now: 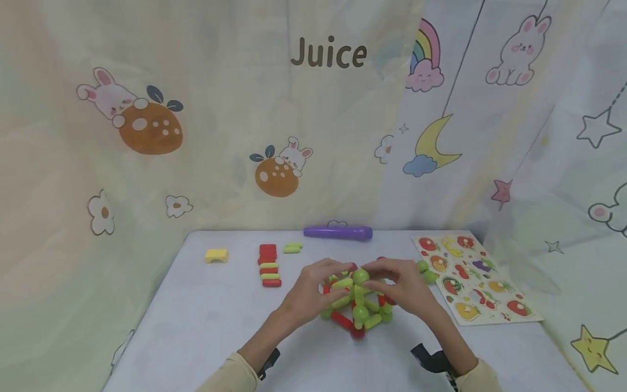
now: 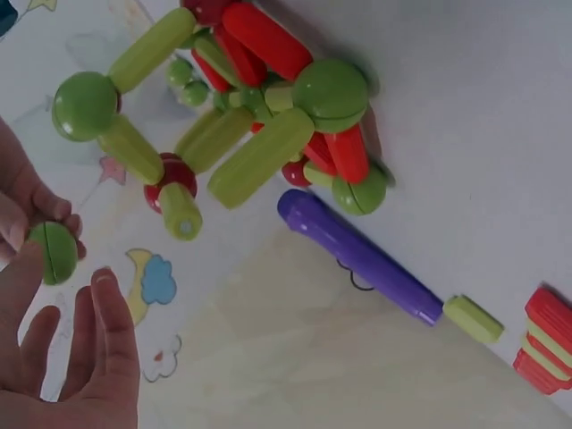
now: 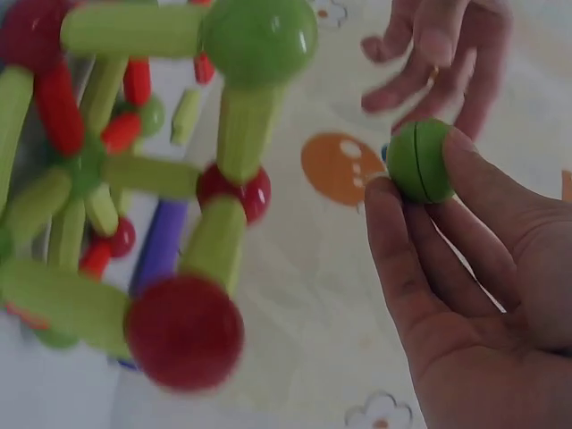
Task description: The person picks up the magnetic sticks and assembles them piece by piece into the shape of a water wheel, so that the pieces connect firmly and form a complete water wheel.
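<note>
My right hand (image 3: pixel 474 259) pinches a green ball (image 3: pixel 420 161) between thumb and fingertips; a thin seam runs round it. Close by is my left hand (image 2: pixel 76 344), its fingers apart and loosely bent, with nothing in its grasp. Whether its thumb touches the ball is unclear in the left wrist view; in the right wrist view its fingers appear apart from it. Below and between both hands stands a frame (image 1: pixel 360 302) of green and red rods joined by green and red balls. One upright green rod (image 2: pixel 183 214) has a bare end. Both hands partly cover the frame in the head view.
Red and green rods (image 1: pixel 268 267) lie in a column at the left, with two green rods (image 1: pixel 293 248) beside them. A yellow block (image 1: pixel 216 256) is farther left. A purple microphone-shaped stick (image 1: pixel 338 233) lies at the back; a fruit sticker sheet (image 1: pixel 477 280) and green balls (image 1: pixel 430 277) are at right.
</note>
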Demonstrator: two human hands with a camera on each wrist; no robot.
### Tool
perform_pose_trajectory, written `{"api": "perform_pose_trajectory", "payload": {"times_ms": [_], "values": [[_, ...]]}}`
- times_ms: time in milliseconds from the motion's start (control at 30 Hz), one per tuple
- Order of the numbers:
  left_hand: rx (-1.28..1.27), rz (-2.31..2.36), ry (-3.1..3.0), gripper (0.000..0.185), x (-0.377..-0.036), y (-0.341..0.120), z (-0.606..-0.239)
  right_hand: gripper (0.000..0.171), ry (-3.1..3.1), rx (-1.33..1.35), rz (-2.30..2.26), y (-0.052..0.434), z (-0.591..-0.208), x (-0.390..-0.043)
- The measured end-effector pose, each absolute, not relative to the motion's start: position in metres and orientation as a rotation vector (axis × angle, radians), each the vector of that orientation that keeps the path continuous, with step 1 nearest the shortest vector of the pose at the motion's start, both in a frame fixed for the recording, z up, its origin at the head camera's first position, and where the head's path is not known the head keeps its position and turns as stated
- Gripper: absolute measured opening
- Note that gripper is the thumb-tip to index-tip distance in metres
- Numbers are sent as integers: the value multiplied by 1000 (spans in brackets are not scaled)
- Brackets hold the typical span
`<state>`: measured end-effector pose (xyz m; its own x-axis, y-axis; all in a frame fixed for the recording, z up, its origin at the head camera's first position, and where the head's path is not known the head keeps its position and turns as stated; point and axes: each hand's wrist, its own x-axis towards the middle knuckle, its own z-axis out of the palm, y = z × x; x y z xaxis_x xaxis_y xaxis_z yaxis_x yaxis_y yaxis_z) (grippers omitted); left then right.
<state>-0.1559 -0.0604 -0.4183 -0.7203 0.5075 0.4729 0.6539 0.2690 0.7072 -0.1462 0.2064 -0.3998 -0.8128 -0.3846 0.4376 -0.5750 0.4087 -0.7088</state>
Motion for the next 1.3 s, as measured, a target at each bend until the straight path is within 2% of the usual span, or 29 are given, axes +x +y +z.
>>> {"api": "perform_pose_trajectory", "payload": {"times_ms": [433, 800, 1300], "values": [[-1054, -1452, -2393, 45, -160, -48, -437, 29, -2552, 776, 1497, 195, -422, -155], [-1001, -1394, -2464, 43, -167, -57, -446, 29, -2585, 683, 1451, 207, -425, -155], [-901, -1333, -2651, 41, -173, -65, -459, 32, -2558, 718, 1475, 209, -426, -158]]}}
